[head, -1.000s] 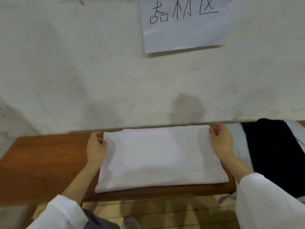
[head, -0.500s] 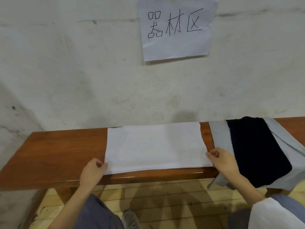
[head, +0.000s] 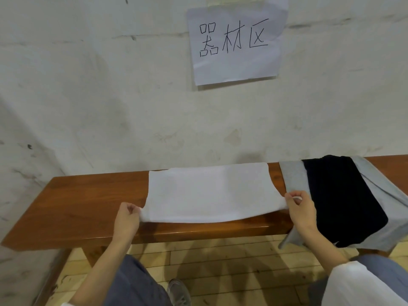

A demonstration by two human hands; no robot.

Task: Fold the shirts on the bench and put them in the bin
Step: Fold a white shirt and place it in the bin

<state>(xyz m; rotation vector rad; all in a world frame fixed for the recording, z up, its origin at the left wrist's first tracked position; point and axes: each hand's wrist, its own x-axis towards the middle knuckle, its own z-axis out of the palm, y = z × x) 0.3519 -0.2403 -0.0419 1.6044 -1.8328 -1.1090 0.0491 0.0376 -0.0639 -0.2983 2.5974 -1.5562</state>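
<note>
Because the shirt (head: 209, 191) looks light and limp, the left hand (head: 127, 219) and right hand (head: 301, 209) pinch its corners at 7 and 5 o'clock.

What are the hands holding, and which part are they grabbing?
Both hold the folded white shirt. The left hand pinches its near left corner, and the right hand pinches its near right corner.

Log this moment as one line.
step: folding white shirt | left hand: pinches near left corner | right hand: pinches near right corner | black shirt on grey shirt, right | bin: unseen
</note>
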